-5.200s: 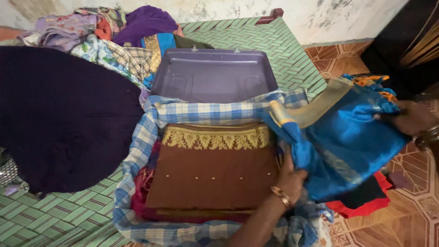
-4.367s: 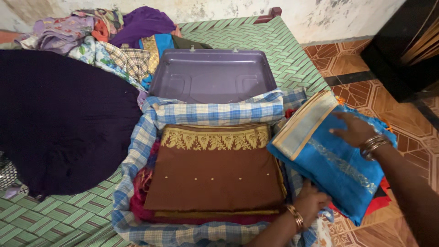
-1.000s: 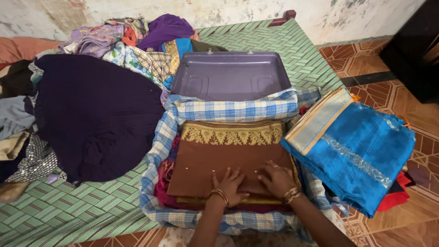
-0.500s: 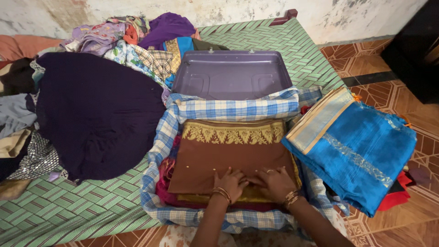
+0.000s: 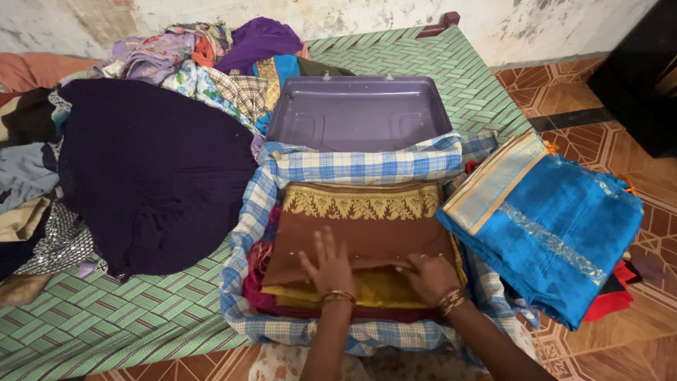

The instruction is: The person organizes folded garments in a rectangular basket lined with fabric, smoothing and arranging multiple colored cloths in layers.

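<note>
Your left hand (image 5: 326, 267) lies flat, fingers spread, on the brown cloth (image 5: 367, 229) in the suitcase (image 5: 356, 123); your right hand (image 5: 431, 276) pinches its edge. The blue cloth (image 5: 546, 226) waits outside.

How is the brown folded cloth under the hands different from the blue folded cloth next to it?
The brown cloth lies inside the open case lined with checked cloth; the blue cloth sits outside it, to the right, on a red and dark pile. Both hands touch the brown cloth, left hand flat, right hand at its near edge; the blue cloth is untouched. Both are folded, with gold-coloured borders.
</note>
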